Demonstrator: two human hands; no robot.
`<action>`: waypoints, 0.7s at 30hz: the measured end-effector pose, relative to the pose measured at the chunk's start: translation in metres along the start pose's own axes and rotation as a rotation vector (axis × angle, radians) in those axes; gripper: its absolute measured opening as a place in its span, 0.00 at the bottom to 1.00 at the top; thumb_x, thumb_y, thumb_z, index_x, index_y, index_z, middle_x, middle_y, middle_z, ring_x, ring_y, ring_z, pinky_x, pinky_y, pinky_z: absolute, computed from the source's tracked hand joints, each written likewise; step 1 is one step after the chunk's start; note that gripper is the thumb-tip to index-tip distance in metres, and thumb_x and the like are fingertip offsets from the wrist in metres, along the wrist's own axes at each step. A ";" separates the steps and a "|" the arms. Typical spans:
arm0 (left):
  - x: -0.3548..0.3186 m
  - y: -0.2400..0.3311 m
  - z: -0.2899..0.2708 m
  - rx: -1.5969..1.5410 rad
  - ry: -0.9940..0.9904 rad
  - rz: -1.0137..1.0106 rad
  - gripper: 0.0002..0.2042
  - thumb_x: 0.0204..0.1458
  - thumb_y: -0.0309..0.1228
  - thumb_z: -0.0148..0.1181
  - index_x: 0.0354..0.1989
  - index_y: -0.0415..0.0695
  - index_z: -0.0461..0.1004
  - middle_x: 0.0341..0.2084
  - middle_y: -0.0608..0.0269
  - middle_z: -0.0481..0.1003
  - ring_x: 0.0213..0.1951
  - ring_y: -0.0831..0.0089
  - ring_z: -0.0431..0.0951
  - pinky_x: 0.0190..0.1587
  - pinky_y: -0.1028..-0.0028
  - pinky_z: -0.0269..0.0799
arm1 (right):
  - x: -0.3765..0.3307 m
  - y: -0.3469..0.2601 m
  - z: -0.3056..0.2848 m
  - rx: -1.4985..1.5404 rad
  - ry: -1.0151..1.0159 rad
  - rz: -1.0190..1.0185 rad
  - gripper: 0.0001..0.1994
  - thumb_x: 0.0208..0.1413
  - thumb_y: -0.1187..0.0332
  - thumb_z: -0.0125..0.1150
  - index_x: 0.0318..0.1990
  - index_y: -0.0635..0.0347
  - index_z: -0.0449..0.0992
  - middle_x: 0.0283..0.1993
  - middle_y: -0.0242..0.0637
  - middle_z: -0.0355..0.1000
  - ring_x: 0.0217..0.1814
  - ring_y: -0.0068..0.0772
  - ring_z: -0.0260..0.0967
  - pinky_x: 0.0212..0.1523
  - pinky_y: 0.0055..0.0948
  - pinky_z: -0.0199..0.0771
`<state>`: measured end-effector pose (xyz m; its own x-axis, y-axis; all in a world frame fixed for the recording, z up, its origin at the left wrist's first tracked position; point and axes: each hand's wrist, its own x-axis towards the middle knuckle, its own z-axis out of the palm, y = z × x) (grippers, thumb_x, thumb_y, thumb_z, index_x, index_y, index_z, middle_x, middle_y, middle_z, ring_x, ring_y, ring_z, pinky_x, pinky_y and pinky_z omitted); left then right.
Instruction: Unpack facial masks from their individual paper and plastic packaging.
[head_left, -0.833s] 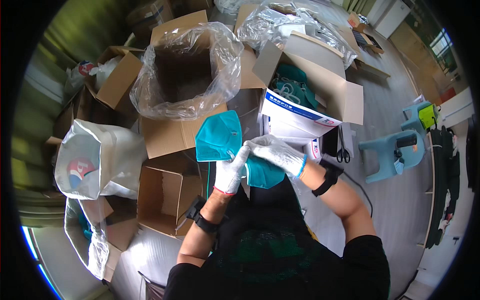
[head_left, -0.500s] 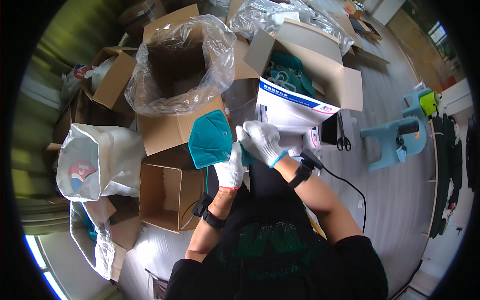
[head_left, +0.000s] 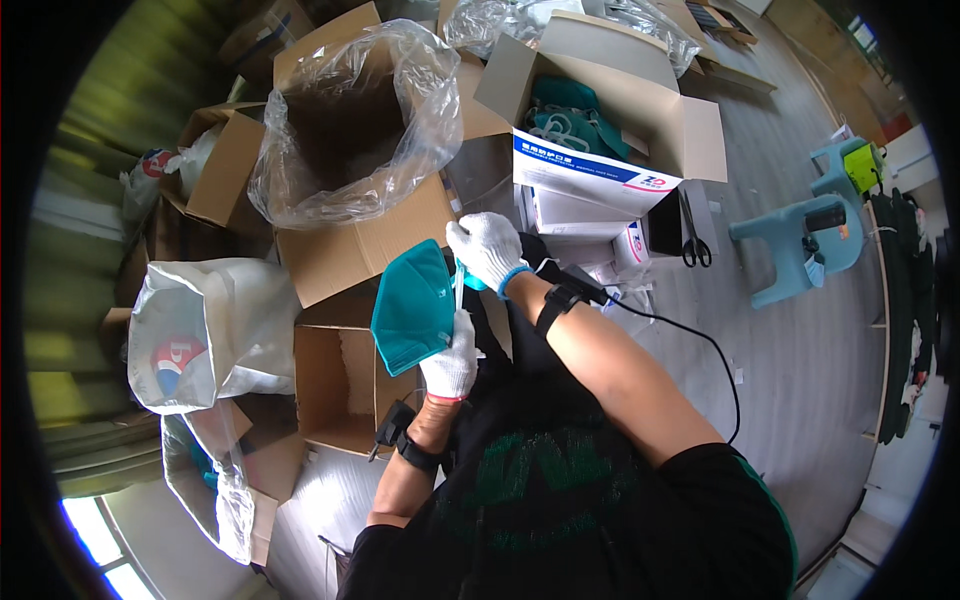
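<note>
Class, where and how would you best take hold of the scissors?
Probably by the black handle loops, coming from the person's side with the right hand: the loops of the scissors face the person, while the blades run away.

The white box (head_left: 575, 163) stood open from above, beyond the right hand (head_left: 487, 250), its front wall barring a low approach and scissors (head_left: 693, 242) hanging just beside it. The larger brown carton (head_left: 362, 245) could be entered from above, though a plastic liner (head_left: 434, 140) bulged around its rim. Floor (head_left: 770, 375) offered passage between boxes and blue stool (head_left: 790, 258), with a black cable (head_left: 738, 400) looping in the way.
</note>
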<state>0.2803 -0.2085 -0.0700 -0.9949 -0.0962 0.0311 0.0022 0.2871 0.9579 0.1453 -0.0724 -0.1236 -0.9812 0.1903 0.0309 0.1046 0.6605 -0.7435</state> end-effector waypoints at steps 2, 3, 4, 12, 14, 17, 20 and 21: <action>-0.005 0.004 -0.004 -0.118 -0.027 -0.066 0.08 0.62 0.27 0.60 0.32 0.37 0.75 0.23 0.64 0.73 0.26 0.73 0.71 0.31 0.66 0.69 | 0.007 0.009 0.014 0.051 -0.017 -0.001 0.21 0.61 0.53 0.52 0.29 0.61 0.82 0.33 0.53 0.79 0.39 0.58 0.79 0.44 0.49 0.79; -0.009 0.003 -0.009 0.267 -0.034 0.298 0.06 0.62 0.27 0.60 0.33 0.37 0.76 0.25 0.63 0.74 0.27 0.73 0.73 0.33 0.66 0.71 | 0.012 0.015 0.018 -0.073 0.001 0.018 0.21 0.60 0.53 0.52 0.30 0.62 0.82 0.34 0.53 0.80 0.39 0.58 0.79 0.44 0.49 0.79; -0.016 0.001 -0.013 0.584 -0.046 0.723 0.05 0.61 0.26 0.60 0.35 0.38 0.77 0.27 0.63 0.75 0.29 0.72 0.75 0.34 0.67 0.73 | 0.020 0.020 0.019 -0.176 0.035 -0.020 0.22 0.60 0.52 0.52 0.31 0.63 0.82 0.35 0.53 0.80 0.40 0.57 0.80 0.45 0.49 0.79; -0.006 -0.032 -0.034 -0.596 -0.295 -0.294 0.09 0.62 0.31 0.62 0.39 0.35 0.78 0.29 0.62 0.81 0.30 0.75 0.82 0.36 0.74 0.82 | 0.025 0.011 -0.062 0.404 -0.416 -0.422 0.21 0.61 0.51 0.61 0.42 0.65 0.82 0.38 0.45 0.80 0.43 0.38 0.78 0.46 0.37 0.75; 0.004 -0.022 -0.041 -0.430 -0.297 -0.419 0.12 0.63 0.36 0.61 0.30 0.42 0.76 0.15 0.71 0.70 0.18 0.80 0.72 0.22 0.79 0.71 | 0.008 -0.005 -0.081 0.617 -0.614 -0.524 0.24 0.62 0.55 0.61 0.55 0.67 0.78 0.44 0.43 0.81 0.48 0.32 0.77 0.51 0.33 0.75; 0.014 -0.003 -0.034 -0.599 -0.233 -0.484 0.13 0.63 0.36 0.60 0.25 0.50 0.71 0.12 0.76 0.60 0.13 0.83 0.60 0.15 0.78 0.52 | -0.021 -0.020 -0.098 0.451 -0.769 -0.350 0.39 0.57 0.49 0.65 0.68 0.71 0.67 0.54 0.45 0.79 0.59 0.33 0.74 0.63 0.34 0.71; 0.015 0.004 -0.024 -0.615 -0.354 -0.574 0.10 0.64 0.35 0.58 0.29 0.49 0.72 0.13 0.76 0.61 0.12 0.83 0.60 0.15 0.79 0.53 | -0.045 -0.022 -0.098 0.860 -0.924 -0.336 0.46 0.52 0.36 0.65 0.66 0.70 0.69 0.59 0.46 0.75 0.62 0.35 0.70 0.63 0.35 0.69; 0.015 0.002 -0.025 -0.539 -0.451 -0.577 0.06 0.65 0.34 0.58 0.42 0.47 0.76 0.23 0.72 0.72 0.20 0.81 0.70 0.21 0.78 0.65 | -0.047 -0.021 -0.098 0.865 -0.991 -0.251 0.43 0.53 0.41 0.68 0.65 0.70 0.70 0.57 0.45 0.76 0.59 0.32 0.71 0.61 0.34 0.70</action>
<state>0.2682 -0.2332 -0.0600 -0.8013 0.3278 -0.5005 -0.5741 -0.1856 0.7975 0.2050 -0.0239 -0.0434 -0.6995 -0.7146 0.0077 0.1313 -0.1391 -0.9815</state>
